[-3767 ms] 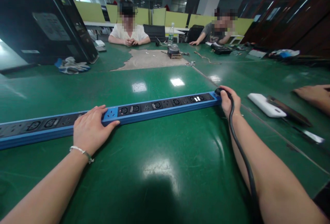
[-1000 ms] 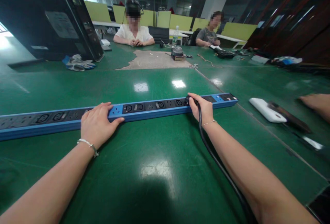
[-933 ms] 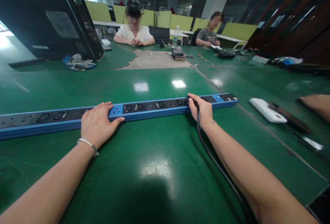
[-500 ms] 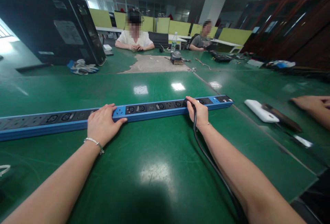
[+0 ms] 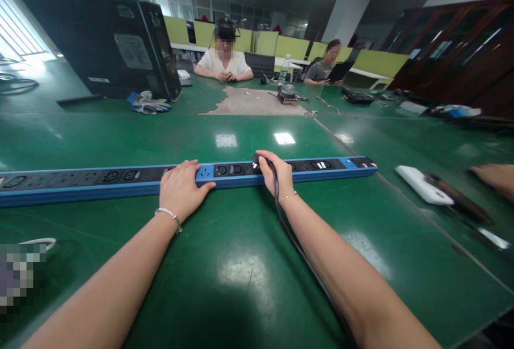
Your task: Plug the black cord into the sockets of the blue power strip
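Observation:
A long blue power strip [image 5: 236, 181] with black sockets lies across the green table [image 5: 193, 268]. My left hand [image 5: 181, 188] rests over the strip left of its middle, thumb along the front side, gripping it beside a blue socket. In my right hand [image 5: 277, 175] is a black plug [image 5: 256, 160], pinched between thumb and fingers just above the strip. Metal prongs show at the plug's left side, outside any socket. From the plug a black cable [image 5: 287, 228] runs down under my right forearm.
A black computer case [image 5: 116, 49] stands at the back left, with gloves [image 5: 148, 103] before it. A white device [image 5: 421, 184] and another person's hand [image 5: 493, 177] are at the right. Two people sit beyond the table, near a bottle [image 5: 284, 69].
My right hand has moved left along the strip with the plug, whose prongs now show. My left hand stays on the strip. The view has shifted a little to the left.

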